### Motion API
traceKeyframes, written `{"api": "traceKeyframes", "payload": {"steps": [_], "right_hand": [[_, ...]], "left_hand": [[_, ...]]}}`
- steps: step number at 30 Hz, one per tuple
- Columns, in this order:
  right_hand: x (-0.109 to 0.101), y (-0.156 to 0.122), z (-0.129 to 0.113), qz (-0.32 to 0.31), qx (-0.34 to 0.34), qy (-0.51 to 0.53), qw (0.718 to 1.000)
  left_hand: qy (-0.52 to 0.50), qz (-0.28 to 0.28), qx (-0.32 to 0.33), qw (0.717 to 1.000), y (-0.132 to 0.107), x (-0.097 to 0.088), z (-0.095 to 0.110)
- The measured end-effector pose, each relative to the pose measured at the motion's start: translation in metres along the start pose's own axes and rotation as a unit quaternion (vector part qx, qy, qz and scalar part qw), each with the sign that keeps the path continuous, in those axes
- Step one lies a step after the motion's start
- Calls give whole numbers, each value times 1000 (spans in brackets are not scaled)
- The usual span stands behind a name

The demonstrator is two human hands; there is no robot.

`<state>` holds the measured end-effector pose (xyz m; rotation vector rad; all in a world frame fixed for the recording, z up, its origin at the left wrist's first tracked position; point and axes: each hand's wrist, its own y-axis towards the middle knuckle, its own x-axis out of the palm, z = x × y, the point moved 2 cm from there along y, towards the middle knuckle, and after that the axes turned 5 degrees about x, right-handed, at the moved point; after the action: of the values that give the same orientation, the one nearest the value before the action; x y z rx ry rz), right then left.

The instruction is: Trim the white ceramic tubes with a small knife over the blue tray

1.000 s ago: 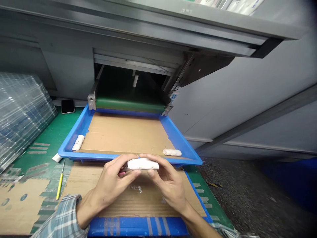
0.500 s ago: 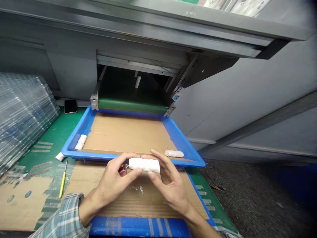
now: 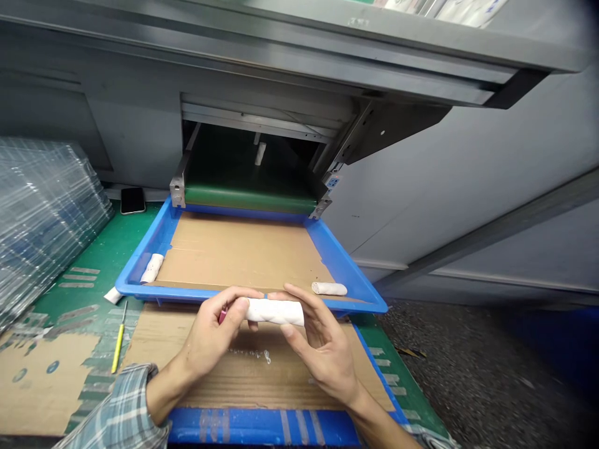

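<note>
My hands hold a white wrapped roll (image 3: 275,311) level, just above the front rim of a blue tray (image 3: 187,293). My left hand (image 3: 210,333) grips its left end, and a small pink item (image 3: 222,316) shows there, mostly hidden by my fingers. My right hand (image 3: 322,357) holds the right part between thumb and fingertips. Inside the tray, on its cardboard lining (image 3: 238,249), lie a small white roll (image 3: 152,268) at the left and another small white roll (image 3: 329,288) at the right.
A green conveyor belt (image 3: 248,199) meets the tray's back edge under a grey machine housing (image 3: 234,62). Left of the tray are stacked clear plastic sheets (image 3: 42,218), a phone (image 3: 133,200) and a yellow-handled screwdriver (image 3: 118,342). Cardboard (image 3: 253,368) lies beneath my hands.
My left fingers have closed further around the roll's left end, hiding more of the pink item. The roll has turned slightly in my hands. The tray and the small rolls stay put.
</note>
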<state>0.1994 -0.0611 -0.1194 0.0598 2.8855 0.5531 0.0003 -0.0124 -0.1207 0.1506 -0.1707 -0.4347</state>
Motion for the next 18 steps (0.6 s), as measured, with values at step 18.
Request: {"api": "traceKeyframes", "payload": {"steps": [18], "right_hand": [[-31, -10, -27, -2, -68, -19, 998]], "left_hand": [[151, 73, -34, 985, -7, -23, -3]]}}
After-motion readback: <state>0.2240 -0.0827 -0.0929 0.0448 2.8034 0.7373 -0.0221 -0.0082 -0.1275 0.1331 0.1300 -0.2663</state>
